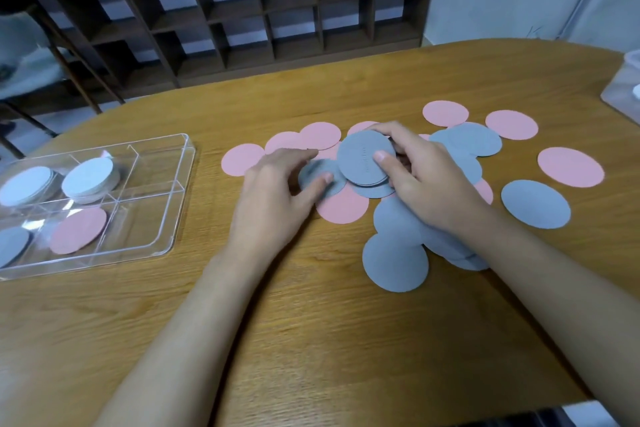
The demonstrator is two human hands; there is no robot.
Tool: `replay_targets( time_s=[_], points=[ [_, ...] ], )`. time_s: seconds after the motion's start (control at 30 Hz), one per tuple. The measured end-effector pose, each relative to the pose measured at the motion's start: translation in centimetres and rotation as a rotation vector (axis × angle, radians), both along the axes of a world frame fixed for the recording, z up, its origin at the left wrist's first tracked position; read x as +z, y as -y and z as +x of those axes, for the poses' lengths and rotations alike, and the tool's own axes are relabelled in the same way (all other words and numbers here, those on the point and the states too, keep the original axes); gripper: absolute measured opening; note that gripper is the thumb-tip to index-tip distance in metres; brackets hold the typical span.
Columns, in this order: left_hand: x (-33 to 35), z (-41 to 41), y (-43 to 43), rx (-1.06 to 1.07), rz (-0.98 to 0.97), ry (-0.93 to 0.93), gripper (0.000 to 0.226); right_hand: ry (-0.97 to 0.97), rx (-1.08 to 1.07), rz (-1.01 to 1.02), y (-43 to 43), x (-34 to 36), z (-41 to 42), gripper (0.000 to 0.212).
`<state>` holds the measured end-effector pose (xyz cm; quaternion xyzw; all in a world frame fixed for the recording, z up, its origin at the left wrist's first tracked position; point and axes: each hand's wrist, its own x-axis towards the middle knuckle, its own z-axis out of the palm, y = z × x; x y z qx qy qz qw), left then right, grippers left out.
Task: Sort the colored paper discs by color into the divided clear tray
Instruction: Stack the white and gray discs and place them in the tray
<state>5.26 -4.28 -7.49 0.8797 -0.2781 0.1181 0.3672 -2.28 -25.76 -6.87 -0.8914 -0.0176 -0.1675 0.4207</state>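
Pink discs (570, 167) and grey discs (535, 203) lie scattered over the middle and right of the wooden table (311, 305). My right hand (426, 184) grips a small stack of grey discs (363, 159) between thumb and fingers, just above the pile. My left hand (277, 191) pinches another grey disc (317, 177) lying partly under that stack. The divided clear tray (162, 191) stands at the left. It holds two stacks of white discs (90, 178), a pink disc (79, 230) and a grey disc (12, 244) in separate compartments.
A clear plastic container (623, 87) stands at the table's far right edge. Behind the table is a dark wooden cubby shelf (263, 10). A chair (41, 55) is at the back left. Bare wood lies between me and the discs.
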Motion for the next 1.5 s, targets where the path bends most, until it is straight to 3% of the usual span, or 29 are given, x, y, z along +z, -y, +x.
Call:
replay_targets(
  time_s=[0.1,0.37,0.57,0.8,0.97,1.13,1.4,1.5],
  points=[
    [-0.3,0.4,-0.4,0.006,0.117,-0.063,0.054,0.012,-0.011,-0.003,0.4,0.0,0.0,0.029],
    [-0.2,0.2,-0.6,0.021,0.122,-0.105,0.045,-0.007,-0.086,-0.028,0.7,0.0,0.1,0.032],
    [0.2,0.3,-0.3,-0.006,-0.078,-0.116,0.047,-0.015,-0.117,-0.036,0.6,0.1,0.2,0.025],
    [0.7,0.4,-0.5,-0.041,-0.338,-0.327,0.015,-0.025,-0.115,-0.012,0.6,0.3,0.0,0.019],
    [1.2,-0.4,0.0,-0.131,-0.472,-0.450,0.014,-0.011,-0.081,0.028,0.4,0.4,-0.1,0.020],
    [0.6,-0.8,0.7,-0.046,-0.417,-0.344,0.025,-0.014,0.008,0.026,-0.3,0.7,-0.5,0.026],
    [0.5,-1.8,1.7,-0.002,-0.315,-0.186,0.023,-0.012,0.042,0.053,-1.0,0.8,-0.6,0.037],
    [0.6,-2.1,2.1,0.038,-0.315,-0.146,0.019,0.002,0.030,-0.039,-1.0,0.7,-0.4,0.039]
  ],
)
